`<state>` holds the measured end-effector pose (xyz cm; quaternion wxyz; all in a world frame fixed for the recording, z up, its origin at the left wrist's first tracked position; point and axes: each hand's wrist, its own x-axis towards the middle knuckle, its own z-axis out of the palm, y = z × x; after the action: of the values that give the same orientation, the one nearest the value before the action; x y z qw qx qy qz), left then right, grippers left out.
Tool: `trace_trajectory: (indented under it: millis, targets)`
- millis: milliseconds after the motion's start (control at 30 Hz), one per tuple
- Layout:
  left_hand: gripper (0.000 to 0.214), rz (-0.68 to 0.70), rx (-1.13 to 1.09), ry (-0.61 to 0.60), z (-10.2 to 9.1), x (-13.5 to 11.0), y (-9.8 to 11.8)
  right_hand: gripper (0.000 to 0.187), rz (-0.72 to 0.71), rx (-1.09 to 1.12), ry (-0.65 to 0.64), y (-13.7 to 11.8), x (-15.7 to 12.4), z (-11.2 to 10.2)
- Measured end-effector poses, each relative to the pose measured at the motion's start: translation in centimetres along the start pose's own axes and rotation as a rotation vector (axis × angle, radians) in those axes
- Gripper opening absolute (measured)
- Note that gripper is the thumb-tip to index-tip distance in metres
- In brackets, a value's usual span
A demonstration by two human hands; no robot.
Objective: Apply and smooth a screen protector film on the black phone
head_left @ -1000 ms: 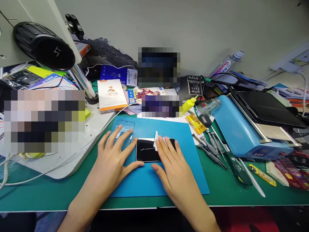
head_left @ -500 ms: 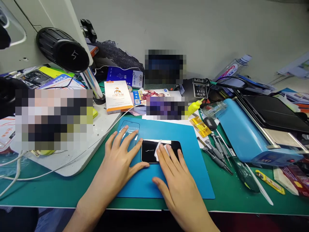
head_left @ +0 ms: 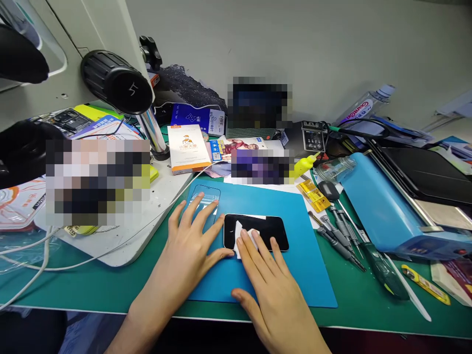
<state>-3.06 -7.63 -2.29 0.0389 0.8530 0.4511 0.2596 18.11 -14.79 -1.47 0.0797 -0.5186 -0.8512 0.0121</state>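
A phone (head_left: pixel 271 231) with a black glossy face lies sideways on a blue mat (head_left: pixel 210 285). My left hand (head_left: pixel 190 241) is open with fingers spread, its thumb and forefinger at the phone's left end. Beneath its other fingertips lies a clear, dark-edged screen protector (head_left: pixel 208 191), partly covered. My right hand (head_left: pixel 273 280) presses a small white wipe (head_left: pixel 238 230) onto the phone with flat, outstretched fingertips. Its thumb stands apart over the mat. The wipe hangs slightly past the phone's near edge.
At left stands a white microscope base (head_left: pixel 121 246) with a cable across it. Boxes, including a white-orange one (head_left: pixel 190 147), lie behind the mat. To the right are screwdrivers (head_left: pixel 337 241), a blue machine (head_left: pixel 383 216) and a yellow cutter (head_left: pixel 426 284).
My right hand has slid the wipe leftward and nearer to me across the phone. My left hand keeps its place at the phone's end. The whole view has shifted slightly.
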Motion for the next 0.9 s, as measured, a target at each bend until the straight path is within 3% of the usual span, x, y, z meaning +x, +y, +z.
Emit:
trace_trajectory:
  millis: [100,167,233,467,700,900]
  targets:
    - [0.024,-0.047,-0.111,0.222,-1.5,-0.2,0.0,0.069,0.011,0.022,-0.002,0.1,1.4,0.2]
    - [0.029,-0.117,-0.161,0.411,-2.2,-0.4,0.0,0.066,0.028,0.040,-0.010,0.3,3.2,0.4]
    - [0.030,-0.139,-0.185,0.516,-2.5,-0.7,0.0,0.066,0.036,0.038,-0.008,0.2,4.1,0.5]
    - [0.027,-0.144,-0.231,0.539,-2.2,-0.9,0.4,0.070,-0.035,-0.026,0.013,-1.1,0.9,0.3]
    - [0.027,-0.153,-0.238,0.534,-2.1,-1.0,0.2,0.065,0.028,-0.002,0.027,-1.1,5.0,0.9]
    - [0.028,-0.145,-0.236,0.515,-2.1,-1.0,0.3,0.069,-0.039,-0.035,0.052,-2.5,1.3,0.7]
